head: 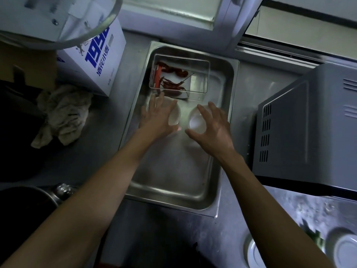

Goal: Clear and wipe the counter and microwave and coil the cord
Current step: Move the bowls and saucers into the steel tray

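A steel tray lies on the metal counter. Two small white dishes sit inside it. My left hand lies over the left dish with fingers spread. Curled fingers and thumb of my right hand grip the rim of the right dish. Behind them a clear plastic box holds dried red chillies. A grey microwave stands to the right. A crumpled grey cloth lies on the counter to the left.
A white carton with blue print stands at the back left, under a glass bowl. White plates lie at the bottom right on a wet surface. A dark pot sits at the lower left.
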`<state>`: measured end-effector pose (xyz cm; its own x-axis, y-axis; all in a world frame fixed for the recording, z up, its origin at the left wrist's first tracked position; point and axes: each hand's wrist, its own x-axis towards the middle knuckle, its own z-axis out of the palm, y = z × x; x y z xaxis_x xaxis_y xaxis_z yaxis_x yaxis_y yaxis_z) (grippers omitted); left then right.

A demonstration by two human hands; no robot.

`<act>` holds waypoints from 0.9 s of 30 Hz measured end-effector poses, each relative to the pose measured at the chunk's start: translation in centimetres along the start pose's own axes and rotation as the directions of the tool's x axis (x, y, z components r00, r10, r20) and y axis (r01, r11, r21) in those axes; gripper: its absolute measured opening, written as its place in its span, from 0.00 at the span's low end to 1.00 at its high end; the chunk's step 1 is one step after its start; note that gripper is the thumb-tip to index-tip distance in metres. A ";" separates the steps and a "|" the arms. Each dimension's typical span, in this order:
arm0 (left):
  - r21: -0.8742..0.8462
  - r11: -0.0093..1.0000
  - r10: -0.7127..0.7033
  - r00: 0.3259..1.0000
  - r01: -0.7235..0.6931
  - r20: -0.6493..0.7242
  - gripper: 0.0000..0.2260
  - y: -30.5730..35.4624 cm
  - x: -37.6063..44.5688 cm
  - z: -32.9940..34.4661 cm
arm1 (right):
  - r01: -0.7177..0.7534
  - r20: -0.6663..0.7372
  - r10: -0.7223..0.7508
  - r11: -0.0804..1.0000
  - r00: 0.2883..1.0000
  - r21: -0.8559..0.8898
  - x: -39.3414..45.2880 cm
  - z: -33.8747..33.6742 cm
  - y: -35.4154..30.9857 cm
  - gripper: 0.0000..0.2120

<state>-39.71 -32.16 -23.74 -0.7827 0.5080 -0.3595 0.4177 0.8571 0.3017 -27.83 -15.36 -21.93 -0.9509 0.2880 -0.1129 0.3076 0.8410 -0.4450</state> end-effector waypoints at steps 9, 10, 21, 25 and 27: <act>-0.045 0.998 -0.053 0.968 0.043 -0.245 0.23 -4.1 -3.4 -2.9 | 0.123 -0.001 -0.123 0.992 0.992 -0.022 2.7 1.0 -4.4 0.41; -0.065 0.997 -0.060 0.964 0.045 -0.261 0.22 -4.6 -3.6 -3.2 | 0.140 0.012 -0.139 0.990 0.990 -0.026 3.1 1.4 -5.1 0.41; -0.103 0.994 -0.075 0.937 0.042 -0.341 0.11 -6.3 -5.4 -3.6 | 0.233 0.180 -0.209 0.964 0.961 -0.126 6.3 5.8 -8.9 0.41; -0.125 0.991 -0.079 0.952 0.044 -0.294 0.14 -5.6 -5.3 -4.0 | 0.232 0.211 -0.199 0.962 0.957 -0.146 6.9 6.8 -8.7 0.41; -0.110 0.993 -0.072 0.958 0.043 -0.276 0.15 -5.6 -5.2 -4.1 | 0.234 0.217 -0.199 0.961 0.956 -0.149 7.1 7.1 -8.6 0.40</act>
<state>-39.82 -39.94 -19.95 -0.9077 0.4014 -0.1222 0.3305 0.8634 0.3811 -37.43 -23.78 -25.18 -0.9773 0.0087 -0.2117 0.0780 0.9437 -0.3214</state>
